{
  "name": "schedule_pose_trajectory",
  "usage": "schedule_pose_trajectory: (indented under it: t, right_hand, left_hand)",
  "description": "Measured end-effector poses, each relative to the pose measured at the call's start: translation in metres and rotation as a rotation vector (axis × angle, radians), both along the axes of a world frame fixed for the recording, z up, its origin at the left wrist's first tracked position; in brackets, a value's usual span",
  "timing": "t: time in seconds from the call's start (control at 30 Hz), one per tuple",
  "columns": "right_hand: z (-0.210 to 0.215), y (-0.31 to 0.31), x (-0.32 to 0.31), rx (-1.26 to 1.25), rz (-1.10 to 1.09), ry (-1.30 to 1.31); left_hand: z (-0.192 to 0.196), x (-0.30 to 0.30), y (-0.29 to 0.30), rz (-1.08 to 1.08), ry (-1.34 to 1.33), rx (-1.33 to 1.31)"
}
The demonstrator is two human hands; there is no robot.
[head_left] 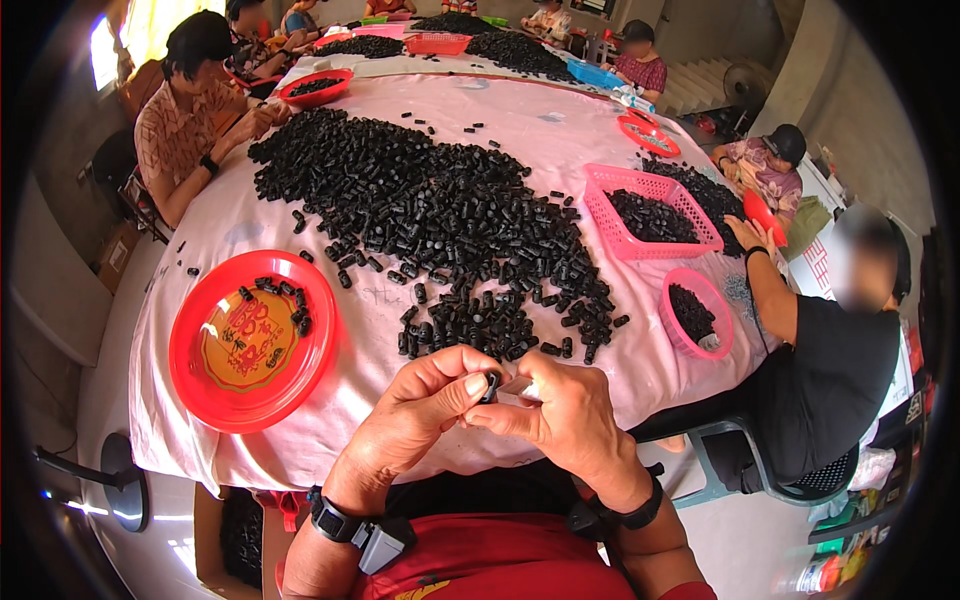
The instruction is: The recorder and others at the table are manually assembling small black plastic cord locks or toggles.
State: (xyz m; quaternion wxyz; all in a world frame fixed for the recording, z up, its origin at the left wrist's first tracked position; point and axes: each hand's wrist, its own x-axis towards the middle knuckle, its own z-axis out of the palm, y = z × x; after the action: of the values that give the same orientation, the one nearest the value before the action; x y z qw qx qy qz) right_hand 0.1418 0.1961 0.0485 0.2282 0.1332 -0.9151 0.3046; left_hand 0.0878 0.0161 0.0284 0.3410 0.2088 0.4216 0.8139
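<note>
Close to the near edge of the pink-covered table (380, 440), my two hands meet in front of my body. My left hand (425, 405) is closed, pinching a small black plastic cylinder (491, 386) between thumb and fingers. Fingers curled, my right hand (575, 415) grips a small whitish, partly see-through piece (518, 393) right beside the cylinder; its exact kind is hard to make out. Just beyond my fingers spreads a large heap of similar black cylinders (430, 200). To the left sits a red round tray (188, 345) with several black cylinders along its upper right.
A pink rectangular basket (660, 248) and a pink round basket (668, 320), both holding black parts, stand to the right. A co-worker in black (830, 370) sits at the right, another in a patterned shirt (180, 140) at the left. More people and trays line the far end.
</note>
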Motion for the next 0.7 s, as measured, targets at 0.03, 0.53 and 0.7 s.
schedule_pose_trajectory:
  t: [0.03, 0.53, 0.7]
  right_hand:
    - [0.0, 0.0, 0.0, 0.0, -0.003, -0.011]
    - [0.003, 0.001, 0.005, -0.287, 0.073, -0.114]
    - [0.003, -0.008, -0.001, -0.454, 0.172, -0.071]
  left_hand:
    - [0.0, 0.0, 0.0, 0.003, 0.006, -0.006]
    - [-0.005, -0.003, -0.002, -0.021, -0.052, 0.06]
    - [0.001, 0.002, 0.0, -0.049, -0.069, 0.042]
